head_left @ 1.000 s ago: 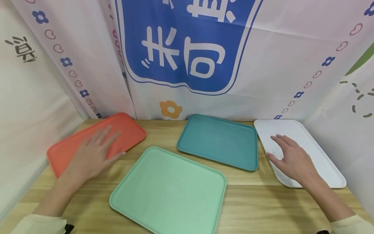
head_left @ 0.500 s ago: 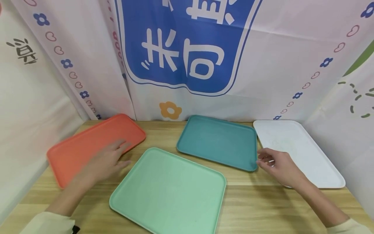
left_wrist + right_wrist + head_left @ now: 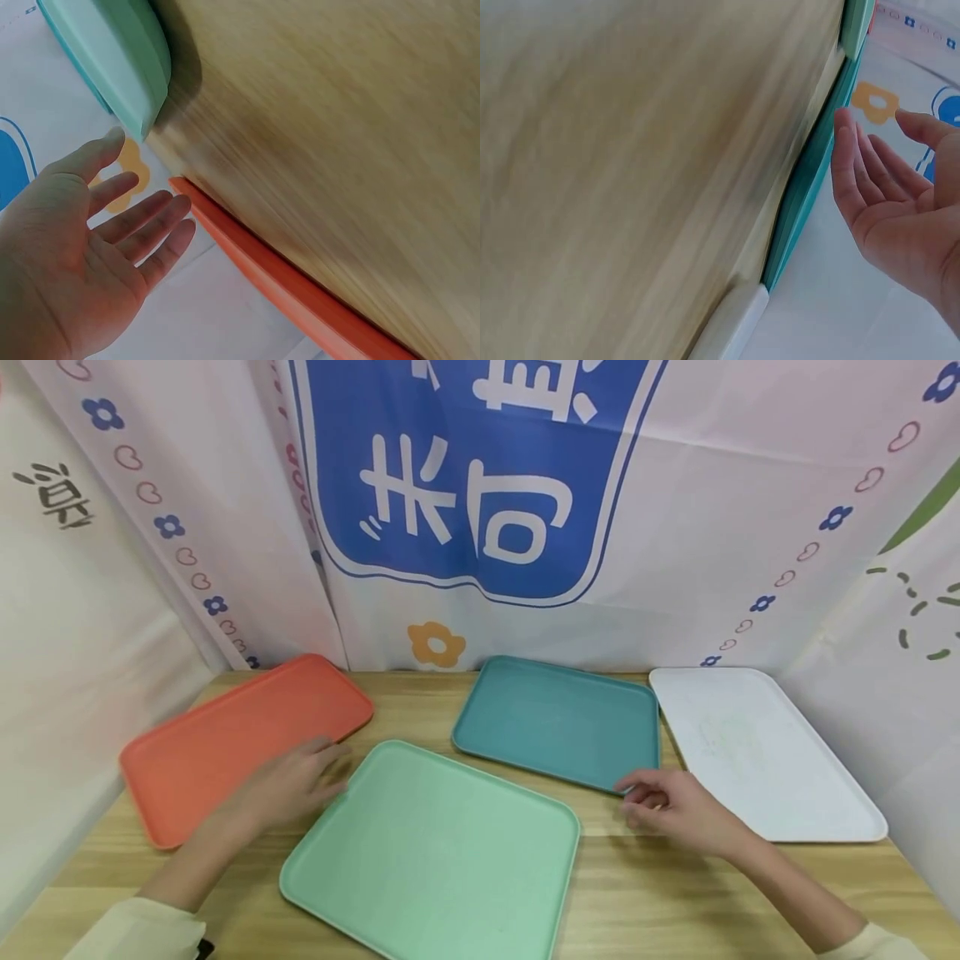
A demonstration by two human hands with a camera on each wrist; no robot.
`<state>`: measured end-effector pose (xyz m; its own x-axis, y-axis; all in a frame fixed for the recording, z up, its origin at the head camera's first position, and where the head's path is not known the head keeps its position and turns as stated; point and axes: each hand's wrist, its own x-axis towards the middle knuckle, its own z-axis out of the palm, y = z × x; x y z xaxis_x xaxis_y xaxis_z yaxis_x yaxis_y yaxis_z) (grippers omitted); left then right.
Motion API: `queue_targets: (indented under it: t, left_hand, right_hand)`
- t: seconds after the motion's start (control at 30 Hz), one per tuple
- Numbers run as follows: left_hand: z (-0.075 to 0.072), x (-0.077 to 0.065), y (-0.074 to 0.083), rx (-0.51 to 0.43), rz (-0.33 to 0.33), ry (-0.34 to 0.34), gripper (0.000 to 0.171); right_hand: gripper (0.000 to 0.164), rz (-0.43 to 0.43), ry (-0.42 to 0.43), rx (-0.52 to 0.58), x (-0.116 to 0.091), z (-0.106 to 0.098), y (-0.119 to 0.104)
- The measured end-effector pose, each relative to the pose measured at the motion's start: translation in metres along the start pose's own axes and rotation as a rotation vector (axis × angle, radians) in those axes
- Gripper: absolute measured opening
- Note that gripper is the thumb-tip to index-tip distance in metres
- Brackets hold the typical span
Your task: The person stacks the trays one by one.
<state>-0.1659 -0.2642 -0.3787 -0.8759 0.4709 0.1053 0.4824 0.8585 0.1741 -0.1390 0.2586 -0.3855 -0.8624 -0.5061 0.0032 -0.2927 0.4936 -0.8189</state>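
Observation:
My left hand [image 3: 288, 785], blurred in the head view, hovers between the orange-red tray [image 3: 247, 727] and the light green tray [image 3: 435, 852]. In the left wrist view its fingers [image 3: 154, 225] are loosely spread with nothing between them. Near the front right corner of the teal tray [image 3: 558, 722] is my right hand [image 3: 678, 810], its fingers bent loosely and holding nothing. The right wrist view shows that palm with the thumb apart from the fingers [image 3: 847, 161]. A white tray [image 3: 765, 752] lies right of the teal one.
All the trays lie on a wooden table [image 3: 637, 893]. A white printed cloth [image 3: 712, 527] hangs behind it, and cloth also rises along the left and right sides. The teal and white trays sit close together at the back.
My right hand has moved left and nearer, from over the white tray to the teal tray's corner. My left hand has shifted right, off the orange-red tray toward the light green one. The trays stay put.

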Motion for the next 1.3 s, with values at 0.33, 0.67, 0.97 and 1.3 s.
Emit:
queue_targets:
  t: [0.33, 0.67, 0.97, 1.3]
  left_hand:
    - [0.001, 0.003, -0.001, -0.239, -0.027, -0.12, 0.047]
    - [0.004, 0.005, -0.001, -0.28, -0.023, -0.139, 0.047]
    - [0.005, 0.006, -0.001, -0.359, -0.036, -0.158, 0.049]
    - [0.007, 0.005, -0.002, -0.405, -0.047, -0.163, 0.049]
  right_hand:
    - [0.033, 0.167, -0.165, 0.29, 0.001, 0.021, -0.004]
    - [0.037, 0.293, -0.285, 0.556, -0.003, 0.042, -0.011]
    - [0.038, 0.395, -0.23, 0.635, -0.003, 0.056, -0.015]
    - [0.049, 0.447, -0.254, 0.704, -0.008, 0.061, -0.022]
